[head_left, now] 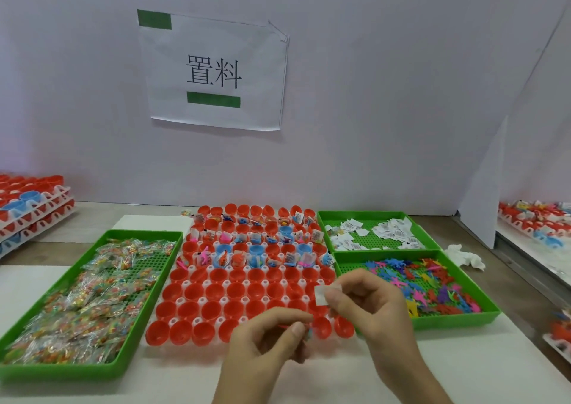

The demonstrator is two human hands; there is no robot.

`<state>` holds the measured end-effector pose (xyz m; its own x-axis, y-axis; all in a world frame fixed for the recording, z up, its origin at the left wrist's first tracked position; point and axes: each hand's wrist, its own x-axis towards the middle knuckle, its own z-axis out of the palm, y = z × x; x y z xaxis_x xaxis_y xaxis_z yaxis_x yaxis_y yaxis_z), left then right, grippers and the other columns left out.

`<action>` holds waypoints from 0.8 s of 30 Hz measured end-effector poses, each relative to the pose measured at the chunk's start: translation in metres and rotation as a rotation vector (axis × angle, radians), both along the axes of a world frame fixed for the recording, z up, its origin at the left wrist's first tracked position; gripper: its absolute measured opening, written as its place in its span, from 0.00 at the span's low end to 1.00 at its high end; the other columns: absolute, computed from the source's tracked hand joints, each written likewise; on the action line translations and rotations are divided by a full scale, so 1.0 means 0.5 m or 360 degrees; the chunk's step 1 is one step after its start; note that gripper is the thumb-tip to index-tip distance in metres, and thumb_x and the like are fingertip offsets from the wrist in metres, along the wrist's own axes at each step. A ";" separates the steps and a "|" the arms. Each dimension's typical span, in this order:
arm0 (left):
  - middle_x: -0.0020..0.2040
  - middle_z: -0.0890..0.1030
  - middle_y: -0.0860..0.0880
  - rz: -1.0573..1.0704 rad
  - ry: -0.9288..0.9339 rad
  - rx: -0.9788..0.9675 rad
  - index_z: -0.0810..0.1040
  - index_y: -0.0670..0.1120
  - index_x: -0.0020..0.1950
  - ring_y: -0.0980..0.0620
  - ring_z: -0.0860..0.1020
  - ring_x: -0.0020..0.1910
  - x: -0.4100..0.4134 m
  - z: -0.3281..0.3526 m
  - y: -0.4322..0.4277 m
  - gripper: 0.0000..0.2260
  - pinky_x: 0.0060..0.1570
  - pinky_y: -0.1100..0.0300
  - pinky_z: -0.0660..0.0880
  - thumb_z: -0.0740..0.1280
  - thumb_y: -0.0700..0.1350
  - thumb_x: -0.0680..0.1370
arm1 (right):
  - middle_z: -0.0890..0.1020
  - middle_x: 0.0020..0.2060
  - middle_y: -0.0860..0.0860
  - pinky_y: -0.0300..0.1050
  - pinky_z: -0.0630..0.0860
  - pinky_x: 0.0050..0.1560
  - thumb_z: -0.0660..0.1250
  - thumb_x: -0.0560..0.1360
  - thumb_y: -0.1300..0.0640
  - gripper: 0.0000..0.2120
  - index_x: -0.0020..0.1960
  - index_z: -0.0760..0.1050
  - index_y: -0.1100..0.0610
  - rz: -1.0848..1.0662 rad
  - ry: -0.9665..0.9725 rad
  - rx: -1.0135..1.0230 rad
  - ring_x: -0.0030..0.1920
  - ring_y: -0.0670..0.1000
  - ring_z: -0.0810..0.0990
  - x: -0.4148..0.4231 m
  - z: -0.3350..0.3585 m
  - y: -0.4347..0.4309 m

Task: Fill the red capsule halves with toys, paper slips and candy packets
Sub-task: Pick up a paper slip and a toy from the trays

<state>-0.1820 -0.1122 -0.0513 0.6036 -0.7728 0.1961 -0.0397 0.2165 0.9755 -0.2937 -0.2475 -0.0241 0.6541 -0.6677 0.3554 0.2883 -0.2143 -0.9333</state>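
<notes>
Paper, so light and floppy: the slip (pixel 322 296), lower centre of the frame, is pinched by its edge in your right hand (pixel 370 308) (keep to that edge). Your left hand (pixel 265 338) curls round small toys (pixel 306 333). Empty capsule halves (pixel 247 308) lie just above.

We log two bare hands, the left hand (pixel 268 340) and the right hand (pixel 369 306). The left forearm (pixel 242 385) and right forearm (pixel 415 376) are bare to the frame's lower edge. The left thumbnail (pixel 298 329) is short and plain.
</notes>
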 end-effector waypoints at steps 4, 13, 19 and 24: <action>0.36 0.84 0.37 0.0173 0.0201 -0.0045 0.87 0.44 0.41 0.41 0.85 0.34 0.012 0.003 0.002 0.10 0.35 0.58 0.81 0.70 0.30 0.74 | 0.81 0.33 0.54 0.39 0.75 0.33 0.81 0.64 0.52 0.11 0.37 0.82 0.57 0.0228 0.0058 -0.0035 0.32 0.49 0.79 0.001 0.002 0.008; 0.46 0.86 0.37 -0.0004 0.0475 -0.0047 0.87 0.43 0.45 0.38 0.86 0.47 0.010 -0.004 -0.002 0.03 0.42 0.56 0.82 0.76 0.41 0.72 | 0.83 0.35 0.59 0.57 0.81 0.41 0.79 0.65 0.52 0.08 0.37 0.80 0.51 0.0043 0.0245 -0.0212 0.37 0.60 0.83 0.012 -0.014 0.015; 0.45 0.86 0.37 0.0098 0.0583 -0.0045 0.87 0.43 0.43 0.43 0.86 0.43 0.014 -0.010 -0.001 0.08 0.38 0.58 0.82 0.72 0.41 0.66 | 0.81 0.33 0.53 0.43 0.76 0.37 0.79 0.65 0.45 0.12 0.36 0.78 0.49 0.0084 0.0335 -0.0319 0.34 0.50 0.79 0.016 -0.026 0.022; 0.46 0.86 0.38 0.0001 0.0572 -0.0050 0.88 0.43 0.45 0.45 0.86 0.44 0.008 -0.005 -0.001 0.14 0.39 0.59 0.81 0.81 0.45 0.62 | 0.78 0.31 0.49 0.37 0.71 0.35 0.79 0.66 0.48 0.12 0.35 0.76 0.48 0.0075 0.0273 -0.0317 0.32 0.44 0.74 0.021 -0.033 0.029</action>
